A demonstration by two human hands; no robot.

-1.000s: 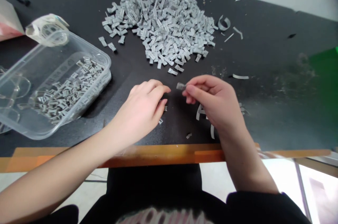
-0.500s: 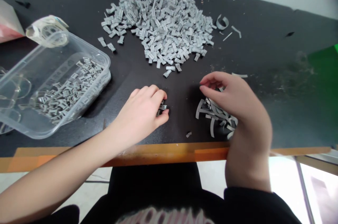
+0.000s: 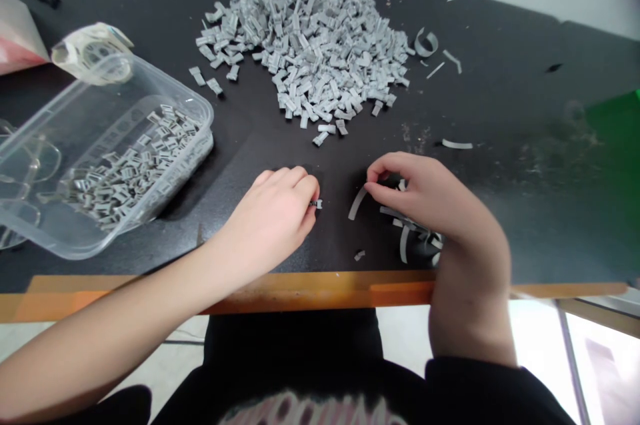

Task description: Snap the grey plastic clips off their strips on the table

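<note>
My left hand [image 3: 283, 208] rests low over the black table, thumb and fingers closed on a small grey clip [image 3: 318, 203] whose end pokes out at the fingertips. Between the thumb and index finger of my right hand [image 3: 415, 188] is a curved pale strip [image 3: 357, 202], hanging down to the left. Under and beside that hand lies a bunch of similar strips [image 3: 406, 241], partly hidden by the wrist. One tiny grey scrap [image 3: 359, 255] sits on the table between the hands.
A big heap of grey pieces [image 3: 320, 45] lies at the back. On the left stands a clear plastic box [image 3: 83, 253] with many small grey clips [image 3: 135, 175]; a tape roll [image 3: 95, 55] is behind it. An orange-brown edge [image 3: 310, 290] runs along the table's front.
My right hand has shifted a little left and down, and a strip now hangs from its pinch. The left fingers have drawn closer together around the clip.
</note>
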